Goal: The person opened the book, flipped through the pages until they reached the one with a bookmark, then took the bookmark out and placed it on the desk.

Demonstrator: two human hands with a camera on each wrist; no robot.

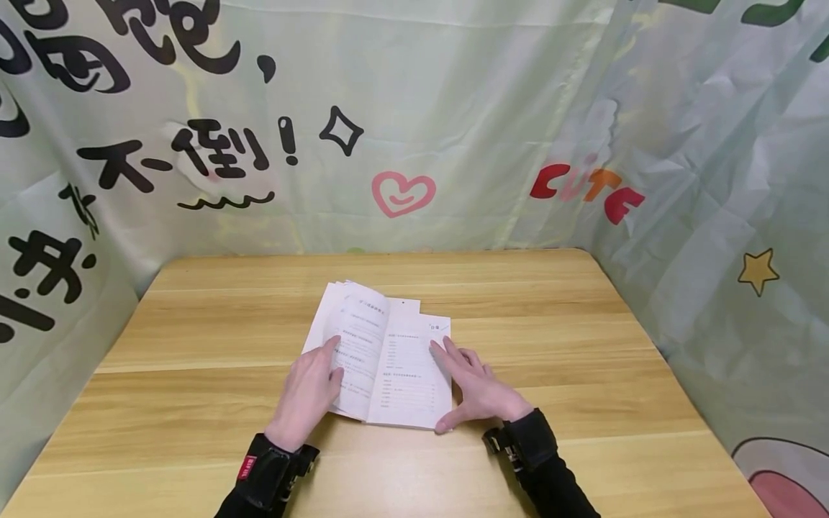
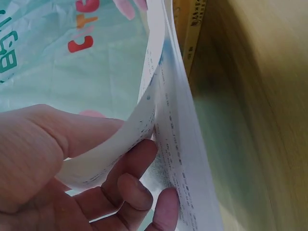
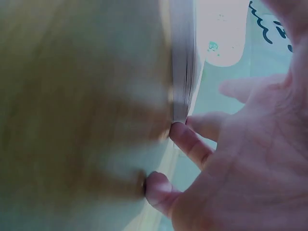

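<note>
An open book (image 1: pixel 408 378) with printed white pages lies on the wooden table (image 1: pixel 550 302). My left hand (image 1: pixel 304 392) is at its left side, thumb and fingers on either side of a curved left leaf (image 2: pixel 137 113), which it pinches. My right hand (image 1: pixel 482 396) is at the right edge, with the thumb by the lower corner and the fingers extended. In the right wrist view, fingertips (image 3: pixel 180 132) touch the edge of the page stack (image 3: pixel 183 62). Part of the left leaf is hidden behind the left hand.
Behind the book's top edge a white sheet or card (image 1: pixel 406 306) sticks out, with a small dark spot near its corner. Printed cloth (image 1: pixel 453 129) hangs around the table's back and sides. Both wrists wear black straps (image 1: pixel 275 471).
</note>
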